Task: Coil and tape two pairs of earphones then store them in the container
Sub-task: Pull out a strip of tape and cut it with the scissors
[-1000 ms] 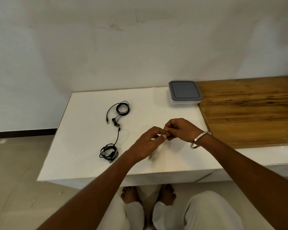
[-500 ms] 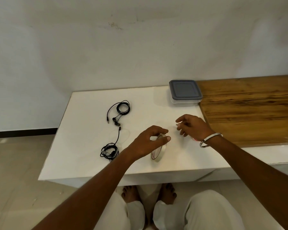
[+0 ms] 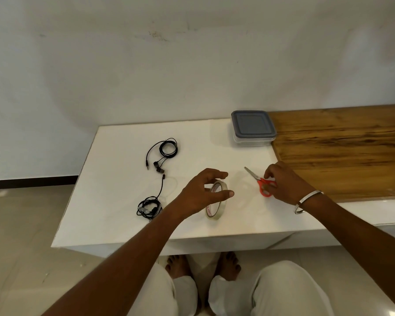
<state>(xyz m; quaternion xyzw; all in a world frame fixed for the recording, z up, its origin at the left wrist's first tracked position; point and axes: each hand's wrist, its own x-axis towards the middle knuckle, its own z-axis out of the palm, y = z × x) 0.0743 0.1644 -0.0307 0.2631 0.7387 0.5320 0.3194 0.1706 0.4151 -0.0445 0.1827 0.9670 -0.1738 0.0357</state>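
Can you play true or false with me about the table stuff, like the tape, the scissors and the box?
1. The container has its lid on. True.
2. The scissors have blue handles. False: they are red.
3. The left hand is at the tape roll. True.
4. Both earphones are inside the container. False: the far earphones and the near earphones lie on the white table.
5. The right hand is at the scissors. True.

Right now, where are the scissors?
In the head view, the scissors lie on the white table, right of the tape roll, with the right hand at their orange handles.
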